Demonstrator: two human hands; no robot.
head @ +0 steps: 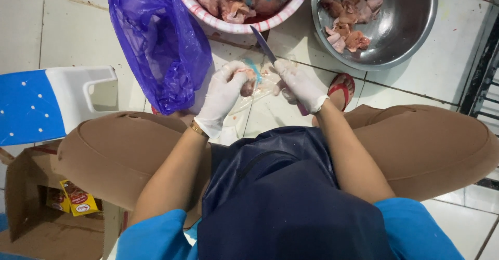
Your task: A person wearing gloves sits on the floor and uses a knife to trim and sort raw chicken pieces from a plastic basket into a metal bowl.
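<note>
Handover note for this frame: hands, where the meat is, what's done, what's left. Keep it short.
Left hand: gloved, holding a small piece of raw meat over the tiled floor.
Right hand: gloved, gripping a knife, blade pointing up and away, close to the piece.
Pink-rimmed basin: larger raw pieces, top centre.
Steel bowl: smaller pieces piled along its left side, top right.
Purple plastic bag: open, left of the hands.
Done: some pieces are in the steel bowl.
Left: the piece in hand; the basin holds more.
</note>
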